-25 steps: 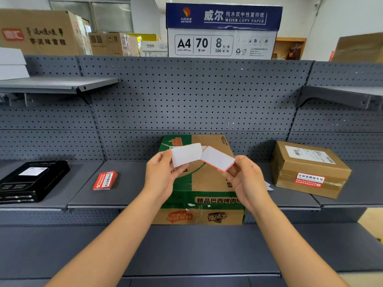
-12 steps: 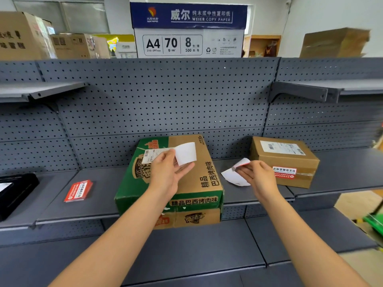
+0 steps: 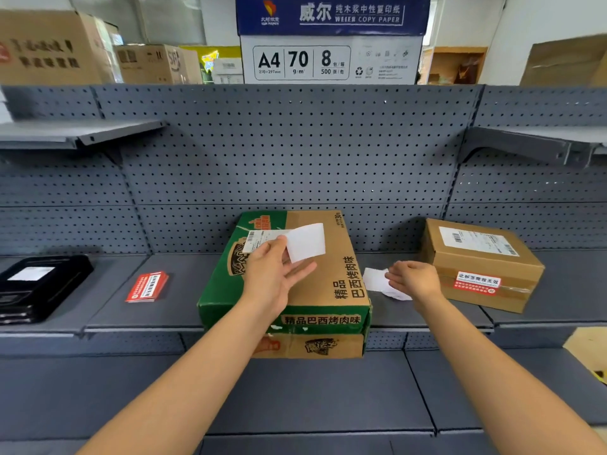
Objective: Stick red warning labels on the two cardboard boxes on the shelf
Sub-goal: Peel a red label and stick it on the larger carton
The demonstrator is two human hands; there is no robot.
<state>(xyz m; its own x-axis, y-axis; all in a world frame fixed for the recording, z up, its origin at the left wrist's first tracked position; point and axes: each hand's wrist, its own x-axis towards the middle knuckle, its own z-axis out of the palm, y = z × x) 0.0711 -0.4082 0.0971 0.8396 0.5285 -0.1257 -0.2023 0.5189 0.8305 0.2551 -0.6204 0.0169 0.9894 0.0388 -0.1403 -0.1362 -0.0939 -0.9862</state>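
Observation:
A green and brown cardboard box (image 3: 328,290) stands on the grey shelf (image 3: 170,310) in the middle. Over its top, my left hand (image 3: 272,277) pinches a white sheet (image 3: 307,241) whose visible side is blank. A smaller brown box (image 3: 473,264) sits to the right with a red warning label (image 3: 478,283) stuck on its front. Between the two boxes, my right hand (image 3: 415,279) is down at the shelf, fingers curled on a white paper piece (image 3: 374,280) that lies there.
A small stack of red labels (image 3: 147,286) lies on the shelf left of the green box. Black trays (image 3: 36,287) sit at the far left. A copy paper carton (image 3: 328,41) and brown cartons stand on top of the pegboard unit.
My hands pulled the two paper pieces apart. The right hand carried its piece down to the shelf beside the green box. The left hand kept the white sheet over the box.

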